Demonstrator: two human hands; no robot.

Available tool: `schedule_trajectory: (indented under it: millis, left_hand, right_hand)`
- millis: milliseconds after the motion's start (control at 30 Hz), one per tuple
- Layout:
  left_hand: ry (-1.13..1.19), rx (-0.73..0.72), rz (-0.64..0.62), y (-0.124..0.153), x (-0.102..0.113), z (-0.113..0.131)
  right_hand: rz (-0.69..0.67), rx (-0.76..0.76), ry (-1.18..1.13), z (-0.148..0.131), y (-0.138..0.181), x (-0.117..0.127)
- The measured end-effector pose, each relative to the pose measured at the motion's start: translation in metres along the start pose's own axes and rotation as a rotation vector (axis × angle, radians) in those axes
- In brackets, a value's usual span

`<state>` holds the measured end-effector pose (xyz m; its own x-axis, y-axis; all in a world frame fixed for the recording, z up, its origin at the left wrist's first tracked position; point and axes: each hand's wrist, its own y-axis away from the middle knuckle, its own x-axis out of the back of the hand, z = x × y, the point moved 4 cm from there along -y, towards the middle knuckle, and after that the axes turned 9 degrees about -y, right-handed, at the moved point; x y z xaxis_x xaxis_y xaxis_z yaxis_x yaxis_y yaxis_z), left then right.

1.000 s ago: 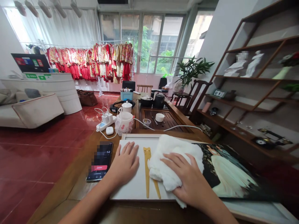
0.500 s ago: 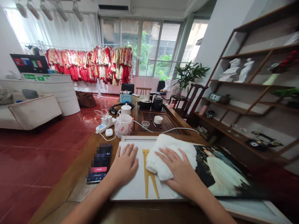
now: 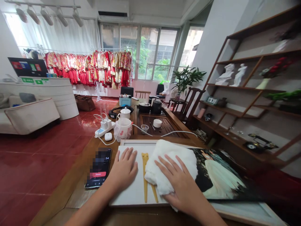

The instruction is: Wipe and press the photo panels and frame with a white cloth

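A large framed photo (image 3: 218, 179) lies flat on a wooden table (image 3: 77, 185), with a white border at its left end. My left hand (image 3: 124, 169) rests flat and open on that white border. My right hand (image 3: 182, 185) lies spread on a white fluffy towel (image 3: 171, 157) that covers the frame's middle. Between my two hands a yellow two-pronged mark (image 3: 147, 179) shows on the white border.
A black phone (image 3: 98, 168) lies left of the frame. Behind it stand a white pitcher (image 3: 123, 128), a power strip (image 3: 104, 126) with cables, earbuds case (image 3: 108, 136) and a tea tray (image 3: 162, 124) with kettles. Wooden shelves (image 3: 246, 106) fill the right side.
My right hand and the towel slid a little leftward across the frame, now covering part of the yellow mark. The view tilted slightly upward. My left hand stayed put.
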<state>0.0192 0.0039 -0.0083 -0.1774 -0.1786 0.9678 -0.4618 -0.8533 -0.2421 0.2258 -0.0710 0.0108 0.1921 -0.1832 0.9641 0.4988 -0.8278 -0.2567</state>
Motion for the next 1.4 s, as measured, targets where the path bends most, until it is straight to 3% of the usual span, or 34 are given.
schedule_trajectory:
  millis: [233, 700, 1100, 1400]
  left_hand:
    - [-0.001, 0.0, -0.013, 0.0, -0.001, 0.0]
    - [0.022, -0.013, 0.016, 0.001, -0.002, -0.001]
    - [0.029, 0.004, -0.009, -0.001, -0.001, 0.0]
    - [0.001, -0.005, -0.05, -0.001, 0.002, 0.002]
  right_hand:
    - [-0.002, 0.012, 0.038, -0.012, 0.01, 0.004]
    - [-0.114, -0.036, -0.024, 0.003, -0.036, 0.004]
    - [-0.158, 0.072, -0.052, -0.009, 0.013, -0.003]
    - [-0.114, -0.03, -0.12, -0.004, -0.008, -0.001]
